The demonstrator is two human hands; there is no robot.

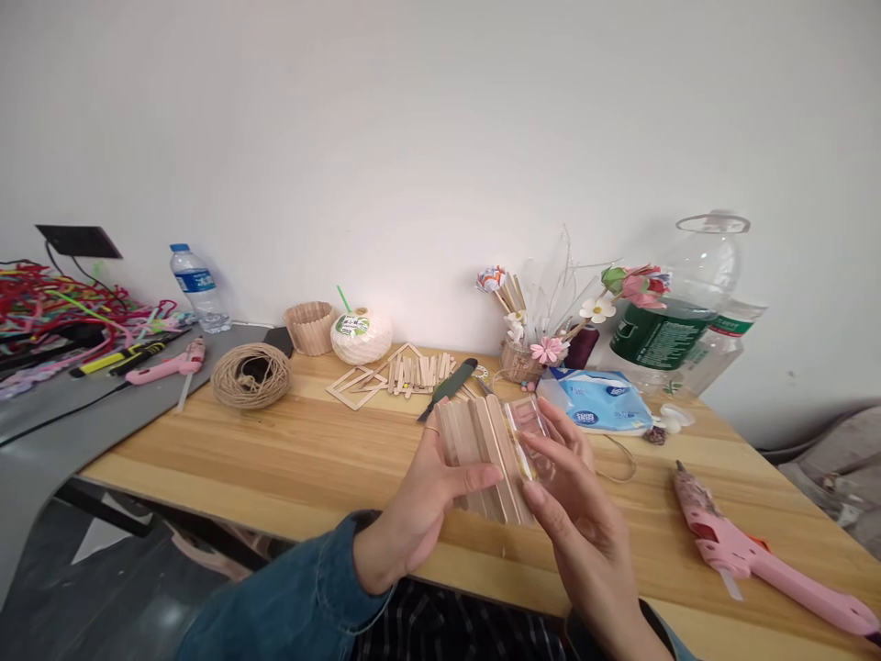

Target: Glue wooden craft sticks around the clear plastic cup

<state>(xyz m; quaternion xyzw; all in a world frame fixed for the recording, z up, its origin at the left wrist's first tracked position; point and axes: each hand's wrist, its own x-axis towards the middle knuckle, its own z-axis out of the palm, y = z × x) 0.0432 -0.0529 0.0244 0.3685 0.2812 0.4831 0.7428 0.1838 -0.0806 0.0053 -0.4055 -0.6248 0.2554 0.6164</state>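
Matt wooden sticks (474,442), glossy plastic container (529,418), rough twine (238,393) (hairy-looking), smooth wooden tabletop (330,459).

The wall (440,138) is softly lit, brightest at mid-frame; faint shadow is cast beside the jug (661,335), right.

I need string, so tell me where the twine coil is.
In the head view, the twine coil lies near the left end of the wooden table, between a pink glue gun and the round wooden cup.

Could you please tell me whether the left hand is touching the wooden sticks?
Touching. The head view shows the left hand around the row of wooden sticks, its thumb lying directly across their faces.
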